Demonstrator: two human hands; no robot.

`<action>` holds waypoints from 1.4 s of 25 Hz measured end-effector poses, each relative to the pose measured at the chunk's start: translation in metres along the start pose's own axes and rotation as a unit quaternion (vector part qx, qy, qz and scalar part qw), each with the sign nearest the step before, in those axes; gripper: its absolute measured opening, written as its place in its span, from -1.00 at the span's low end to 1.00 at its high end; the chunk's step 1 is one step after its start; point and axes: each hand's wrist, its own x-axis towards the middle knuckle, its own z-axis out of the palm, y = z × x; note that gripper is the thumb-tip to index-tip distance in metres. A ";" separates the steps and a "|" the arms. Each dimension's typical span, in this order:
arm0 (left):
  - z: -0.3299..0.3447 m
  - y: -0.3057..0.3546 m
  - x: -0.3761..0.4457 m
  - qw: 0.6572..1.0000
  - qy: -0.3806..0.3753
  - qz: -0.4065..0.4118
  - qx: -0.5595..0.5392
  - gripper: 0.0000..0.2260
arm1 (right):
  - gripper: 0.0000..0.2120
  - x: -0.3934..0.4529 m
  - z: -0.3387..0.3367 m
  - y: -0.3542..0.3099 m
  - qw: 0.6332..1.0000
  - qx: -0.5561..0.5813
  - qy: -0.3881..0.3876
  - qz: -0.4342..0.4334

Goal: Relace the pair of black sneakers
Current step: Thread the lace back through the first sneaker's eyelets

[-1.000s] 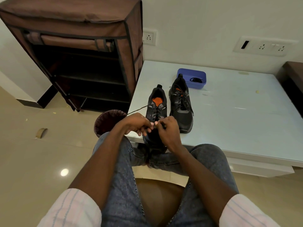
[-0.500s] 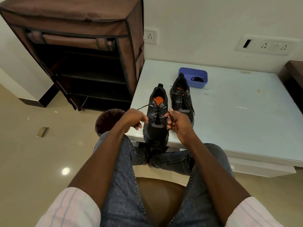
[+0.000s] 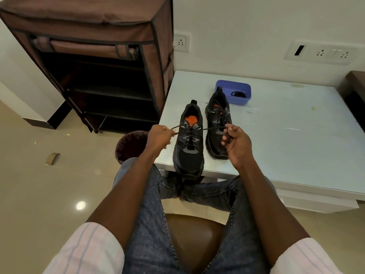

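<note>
1. A brown fabric shoe rack [image 3: 94, 62] stands open on the floor to the left of the white table [image 3: 286, 139], its dark shelves showing.
2. The person sits on a brown stool [image 3: 195, 238], knees in blue jeans under the table's near edge.
3. A dark waste bin [image 3: 130, 144] sits on the floor by the table's left corner.
4. The near sneaker [image 3: 188, 143] lies at the table's front edge, toe toward the person; the second sneaker [image 3: 218, 123] lies just beside it on the right, laced.
5. A blue tray [image 3: 234, 91] rests behind the second sneaker, something dark coiled inside it.
6. The left hand [image 3: 159, 138] pinches one end of the black lace [image 3: 197, 129].
7. The right hand [image 3: 236, 140] pinches the other end, the lace stretched taut across the near sneaker.
</note>
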 end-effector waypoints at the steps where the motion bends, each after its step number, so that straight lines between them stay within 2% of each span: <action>1: -0.001 -0.006 0.004 0.995 0.043 -0.022 0.089 -0.82 | -0.80 0.002 -0.003 0.000 1.000 -0.001 0.011 -0.005; 3: 0.000 -0.012 0.002 0.971 0.069 -0.015 0.228 -0.82 | -0.81 0.002 -0.004 0.003 0.999 -0.044 0.010 -0.013; 4: 0.002 -0.011 -0.001 0.968 0.070 0.031 0.240 -0.77 | -0.83 0.000 -0.001 0.007 0.996 -0.088 0.000 -0.017; 5: 0.006 -0.008 -0.004 0.969 0.065 0.106 0.214 -0.71 | -0.87 -0.001 0.004 0.011 0.990 -0.136 -0.017 -0.019; 7: 0.011 0.003 -0.012 0.964 0.014 0.252 0.083 -0.63 | -0.96 -0.006 0.016 0.019 0.975 -0.212 -0.061 -0.019; 8: 0.014 0.009 -0.018 0.960 -0.039 0.276 0.015 -0.62 | -0.98 -0.008 0.022 0.022 0.967 -0.237 -0.086 -0.025; 10: 0.020 0.013 -0.023 0.956 -0.152 0.245 -0.048 -0.63 | -0.86 -0.011 0.025 0.027 0.952 -0.278 -0.119 -0.051; 12: 0.023 0.012 -0.021 0.956 -0.194 0.219 -0.036 -0.77 | -0.83 -0.011 0.022 0.029 0.946 -0.293 -0.117 -0.072; 14: 0.024 0.011 -0.019 0.959 -0.196 0.200 -0.037 -0.96 | -0.86 -0.007 0.018 0.029 0.953 -0.280 -0.100 -0.060; 17: 0.024 0.012 -0.018 0.968 -0.197 0.135 -0.082 -0.93 | -0.79 0.000 0.015 0.028 0.968 -0.227 -0.102 -0.025; 20: 0.023 0.013 -0.018 0.975 -0.183 0.104 -0.064 -0.88 | -0.87 -0.002 0.015 0.029 0.971 -0.219 -0.095 -0.028; 23: 0.022 0.008 -0.016 0.984 -0.117 0.123 0.049 -0.86 | -0.91 -0.002 0.012 0.034 0.961 -0.269 -0.052 -0.046; 25: 0.022 0.008 -0.016 0.973 -0.074 0.181 0.125 -0.93 | -0.86 -0.002 0.014 0.034 0.959 -0.273 -0.057 -0.049; 27: 0.024 0.010 -0.016 0.964 -0.123 0.222 0.077 -0.85 | -0.84 -0.004 0.019 0.033 0.964 -0.251 -0.077 -0.052; 29: 0.026 0.011 -0.016 0.960 -0.188 0.207 0.021 -0.80 | -0.78 -0.005 0.022 0.030 0.969 -0.229 -0.081 -0.054; 32: 0.030 0.010 -0.010 0.959 -0.181 0.220 0.005 -0.88 | -0.70 -0.003 0.027 0.030 0.972 -0.219 -0.066 -0.047; 35: 0.031 0.011 -0.002 0.962 -0.168 0.216 0.001 -0.92 | -0.74 0.003 0.031 0.029 0.973 -0.217 -0.069 -0.045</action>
